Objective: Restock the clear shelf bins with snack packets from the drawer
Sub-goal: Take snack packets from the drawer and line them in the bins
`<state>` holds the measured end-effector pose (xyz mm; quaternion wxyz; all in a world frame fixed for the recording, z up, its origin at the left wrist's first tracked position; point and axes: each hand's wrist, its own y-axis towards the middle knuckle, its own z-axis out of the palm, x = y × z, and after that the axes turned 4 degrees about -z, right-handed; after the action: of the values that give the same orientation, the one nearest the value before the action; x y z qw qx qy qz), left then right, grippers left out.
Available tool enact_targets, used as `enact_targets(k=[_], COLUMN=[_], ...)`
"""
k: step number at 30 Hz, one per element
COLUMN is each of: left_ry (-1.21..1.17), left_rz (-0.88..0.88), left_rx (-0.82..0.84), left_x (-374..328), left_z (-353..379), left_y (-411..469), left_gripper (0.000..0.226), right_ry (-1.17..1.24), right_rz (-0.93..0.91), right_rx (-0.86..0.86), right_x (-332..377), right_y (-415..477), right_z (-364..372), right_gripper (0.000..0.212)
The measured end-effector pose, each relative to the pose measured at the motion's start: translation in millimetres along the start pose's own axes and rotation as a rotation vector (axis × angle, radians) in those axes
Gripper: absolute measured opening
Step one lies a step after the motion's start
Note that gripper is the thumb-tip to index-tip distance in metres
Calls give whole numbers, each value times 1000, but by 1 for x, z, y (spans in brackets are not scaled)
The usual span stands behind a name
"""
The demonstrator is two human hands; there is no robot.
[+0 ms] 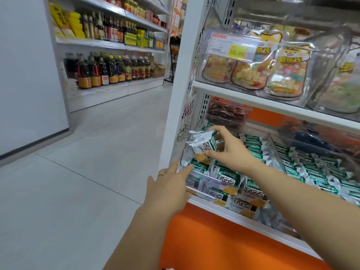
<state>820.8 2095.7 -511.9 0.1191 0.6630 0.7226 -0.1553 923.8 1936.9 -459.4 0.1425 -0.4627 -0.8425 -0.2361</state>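
left hand [167,190] flat, fingers straight toward the clear bin [203,182] front, holding nothing | snack packet [202,146] crinkled silver-white, green band, orange patch, tilted above the bin's left end, over matching packets | right hand [231,151] pinches its right edge, thumb under, fingers on top

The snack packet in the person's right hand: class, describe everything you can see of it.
The silver foil snack packet carries a green band, black characters and an orange-yellow picture near its lower end; its upper edge is crimped. It is tilted, held over the left end of the clear plastic shelf bin, above matching packets lying there. The right hand pinches its right side, fingers above and thumb below. Whether its lower end touches the packets beneath is unclear.
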Motion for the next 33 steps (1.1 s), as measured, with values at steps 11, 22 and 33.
enact_targets(k=[11,22,33], left_ry=[4,-39,-66], left_rz=[-22,1,-9], left_rx=[32,41,36], left_x=[0,2,1], left_z=[9,11,15], left_y=[6,8,9], left_gripper=[70,69,70], right_ry=[-585,-869,-832], right_rz=[52,-5,1], right_rx=[426,330,372], right_x=[31,27,18], right_y=[27,14,13], right_z=[-4,25,40], right_gripper=[71,74,59])
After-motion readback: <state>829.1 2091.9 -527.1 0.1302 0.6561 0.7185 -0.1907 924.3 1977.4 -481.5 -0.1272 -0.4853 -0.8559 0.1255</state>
